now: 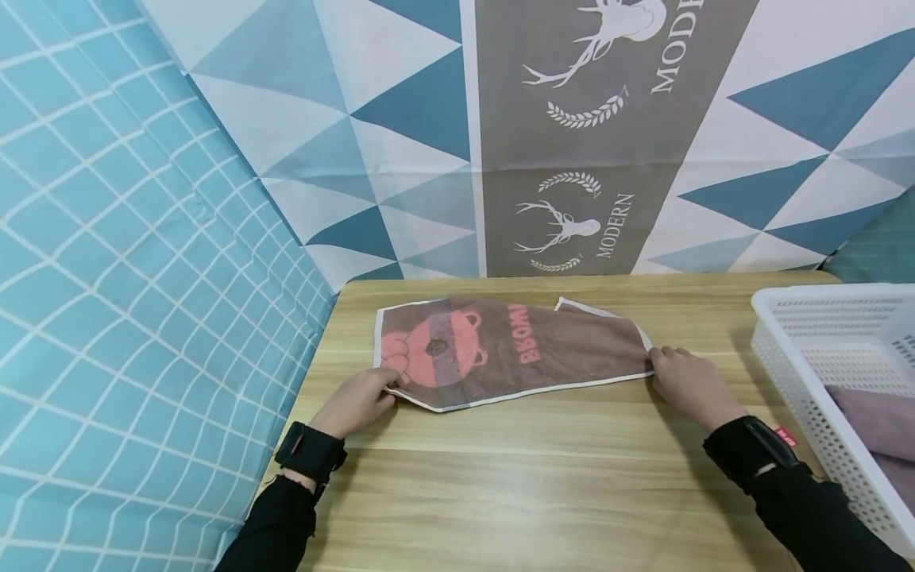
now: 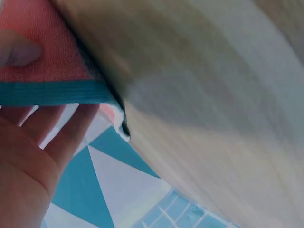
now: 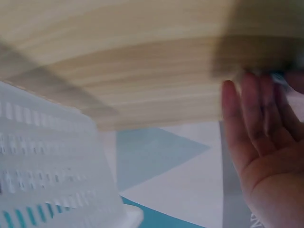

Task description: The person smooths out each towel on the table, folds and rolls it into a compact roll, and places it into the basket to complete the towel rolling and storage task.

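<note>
A brown towel (image 1: 572, 349) with a pink bear, pink letters and a pale border lies stretched sideways across the wooden table. Its near left corner is pinched by my left hand (image 1: 360, 400). In the left wrist view the thumb lies over the pink terry cloth of the towel (image 2: 47, 57), with the fingers of the left hand (image 2: 33, 161) beneath the hem. At the towel's right end, my right hand (image 1: 689, 385) pinches the near corner. The right wrist view shows the right hand (image 3: 270, 137) from the palm side, the cloth mostly hidden there.
To the right stands a white perforated plastic basket (image 1: 808, 373) with folded mauve cloth (image 1: 875, 425) inside. The wooden table (image 1: 515, 492) meets a patterned wall covering (image 1: 422, 175) at the back. Blue checked sheeting (image 1: 143, 302) hangs along the left side.
</note>
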A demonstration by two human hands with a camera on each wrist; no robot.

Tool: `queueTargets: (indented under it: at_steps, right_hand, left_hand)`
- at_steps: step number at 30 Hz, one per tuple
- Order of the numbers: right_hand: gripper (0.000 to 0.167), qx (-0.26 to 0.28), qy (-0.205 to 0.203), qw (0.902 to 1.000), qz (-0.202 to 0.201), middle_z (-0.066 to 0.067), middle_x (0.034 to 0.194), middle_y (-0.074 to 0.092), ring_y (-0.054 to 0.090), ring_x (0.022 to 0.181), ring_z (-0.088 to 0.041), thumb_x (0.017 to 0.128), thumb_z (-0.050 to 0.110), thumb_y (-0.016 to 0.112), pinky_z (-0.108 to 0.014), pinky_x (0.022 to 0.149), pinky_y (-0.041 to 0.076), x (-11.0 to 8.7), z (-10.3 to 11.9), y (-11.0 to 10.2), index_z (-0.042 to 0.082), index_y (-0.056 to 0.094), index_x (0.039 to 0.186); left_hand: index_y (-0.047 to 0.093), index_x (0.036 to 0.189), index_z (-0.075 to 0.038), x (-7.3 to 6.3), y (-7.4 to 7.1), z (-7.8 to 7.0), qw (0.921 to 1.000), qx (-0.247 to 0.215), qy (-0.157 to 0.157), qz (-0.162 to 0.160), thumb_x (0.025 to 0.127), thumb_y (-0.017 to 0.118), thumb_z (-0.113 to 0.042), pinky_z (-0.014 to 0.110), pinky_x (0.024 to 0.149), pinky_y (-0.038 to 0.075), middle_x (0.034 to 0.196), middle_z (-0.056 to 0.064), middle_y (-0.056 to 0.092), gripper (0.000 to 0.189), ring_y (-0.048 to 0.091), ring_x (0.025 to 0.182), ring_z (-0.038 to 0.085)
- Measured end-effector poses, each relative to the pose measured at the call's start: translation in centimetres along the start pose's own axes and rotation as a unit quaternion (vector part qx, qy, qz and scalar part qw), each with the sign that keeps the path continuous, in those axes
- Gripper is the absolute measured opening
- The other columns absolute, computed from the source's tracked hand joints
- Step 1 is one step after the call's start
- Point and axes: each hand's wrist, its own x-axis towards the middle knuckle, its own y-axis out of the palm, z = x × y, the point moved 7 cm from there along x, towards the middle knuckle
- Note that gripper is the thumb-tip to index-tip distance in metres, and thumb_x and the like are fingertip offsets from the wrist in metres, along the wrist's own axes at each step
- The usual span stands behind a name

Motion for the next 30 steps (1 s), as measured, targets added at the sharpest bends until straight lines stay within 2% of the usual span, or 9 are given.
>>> queueTargets:
  at_steps: [3, 7, 13, 16, 19, 22, 26, 30]
  right_hand:
    - [0.008, -0.004, -0.009, 0.9999, -0.002, -0.015, 0.075, 0.057, 0.057, 0.066, -0.034, 0.084, 0.0, 0.062, -0.046, 0.054, 0.049, 0.0, -0.3, 0.3, -0.006, 0.06, 0.09]
    - [0.011, -0.004, -0.006, 0.9999, 0.011, -0.014, 0.075, 0.057, 0.057, 0.067, -0.033, 0.08, 0.002, 0.066, -0.047, 0.053, 0.049, -0.1, -0.7, 0.6, -0.003, 0.062, 0.089]
    - [0.016, -0.003, -0.006, 0.9998, 0.021, -0.013, 0.078, 0.055, 0.056, 0.07, -0.032, 0.075, 0.009, 0.069, -0.047, 0.053, 0.049, -0.4, -0.8, 0.4, -0.002, 0.061, 0.085]
    - [0.023, -0.004, -0.016, 0.9998, 0.01, -0.015, 0.081, 0.056, 0.057, 0.075, -0.034, 0.075, 0.013, 0.07, -0.05, 0.059, 0.051, -0.5, -0.6, -0.3, -0.004, 0.06, 0.086]
    - [0.018, 0.021, -0.018, 0.9995, -0.015, -0.011, 0.075, 0.055, 0.054, 0.068, -0.03, 0.076, 0.012, 0.069, -0.046, 0.058, 0.048, -0.3, -0.7, -2.0, -0.001, 0.057, 0.081]
    - [0.013, 0.058, -0.002, 0.9974, -0.043, -0.003, 0.067, 0.053, 0.046, 0.057, -0.019, 0.077, 0.008, 0.065, -0.037, 0.051, 0.04, -0.3, -0.9, -4.7, 0.005, 0.052, 0.078]
    - [0.014, 0.054, 0.005, 0.995, -0.084, 0.002, 0.062, 0.047, 0.036, 0.053, -0.012, 0.079, 0.005, 0.062, -0.029, 0.048, 0.029, -0.6, -0.9, -8.7, 0.007, 0.048, 0.081]
    - [0.014, 0.019, -0.005, 0.9912, -0.131, 0.002, 0.06, 0.038, 0.031, 0.054, -0.012, 0.078, 0.006, 0.06, -0.027, 0.049, 0.023, -1.1, -0.6, -12.5, 0.007, 0.046, 0.08]
  left_hand:
    - [0.072, 0.101, -0.009, -0.3, -0.6, 0.3, 0.9997, -0.017, -0.014, 0.006, 0.086, 0.067, 0.001, 0.039, 0.084, 0.055, 0.099, 0.004, 0.073, 0.019, 0.069, 0.095, 0.023]
    - [0.071, 0.109, -0.009, -0.7, -1.7, 0.6, 0.9995, -0.019, -0.026, 0.0, 0.093, 0.062, -0.002, 0.041, 0.084, 0.055, 0.104, 0.007, 0.073, 0.02, 0.07, 0.096, 0.023]
    - [0.07, 0.115, -0.01, -1.0, -3.3, 0.8, 0.9993, -0.022, -0.027, -0.014, 0.096, 0.06, -0.002, 0.042, 0.088, 0.054, 0.112, 0.008, 0.072, 0.023, 0.069, 0.104, 0.024]
    - [0.07, 0.118, -0.011, -1.3, -4.2, 0.8, 0.999, -0.026, -0.031, -0.019, 0.097, 0.059, -0.002, 0.038, 0.079, 0.053, 0.112, 0.007, 0.072, 0.025, 0.068, 0.094, 0.019]
    - [0.068, 0.12, -0.014, -1.8, -5.5, 0.8, 0.9982, -0.036, -0.04, -0.027, 0.098, 0.057, -0.003, 0.031, 0.066, 0.045, 0.109, 0.006, 0.071, 0.027, 0.058, 0.073, 0.011]
    - [0.068, 0.12, -0.016, -2.4, -7.3, 0.6, 0.997, -0.046, -0.034, -0.053, 0.099, 0.057, -0.002, 0.026, 0.055, 0.037, 0.103, 0.005, 0.071, 0.027, 0.041, 0.055, 0.005]
    - [0.067, 0.12, -0.016, -3.0, -9.9, -0.5, 0.9952, -0.055, -0.011, -0.08, 0.099, 0.057, -0.002, 0.025, 0.049, 0.03, 0.097, 0.004, 0.07, 0.027, 0.029, 0.048, 0.003]
    - [0.065, 0.122, -0.019, -3.6, -12.3, -1.8, 0.9934, -0.075, 0.002, -0.087, 0.101, 0.054, -0.004, 0.024, 0.047, 0.031, 0.1, 0.003, 0.068, 0.028, 0.03, 0.049, 0.002]
